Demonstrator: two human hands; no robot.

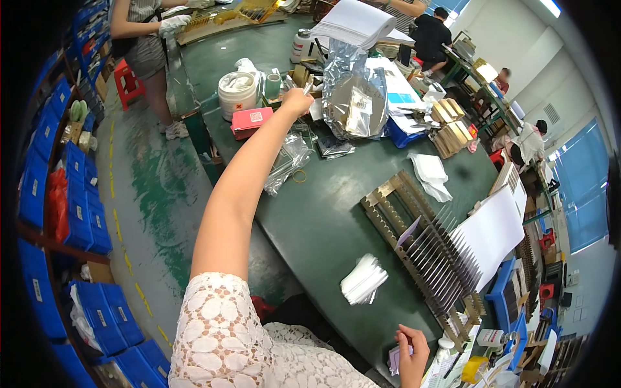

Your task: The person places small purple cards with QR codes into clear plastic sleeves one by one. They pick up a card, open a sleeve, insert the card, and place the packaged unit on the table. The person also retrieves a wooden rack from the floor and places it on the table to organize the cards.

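Observation:
My left hand (pixel 297 102) stretches far across the green table, its fingers closed on something slim and silvery, too small to make out. It is over a cluster of small tools and containers, between a white tub (pixel 237 95) and a silvery plastic bag (pixel 343 77). A red box (pixel 251 121) stands just left of my wrist. At the lower right, near the table's edge, my right hand (pixel 414 357) rests with loosely curled fingers and thumb apart. Close beside its thumb is a small purple-edged stack (pixel 394 359); no grip on it shows.
A slotted rack (pixel 420 249) holds several thin plates on the right. A bundle of white strips (pixel 363 279) and a white plastic sheet (pixel 429 176) lie near it. Blue bins (pixel 45 161) line the left shelves. A co-worker's gloved hand (pixel 174 24) is at the far left.

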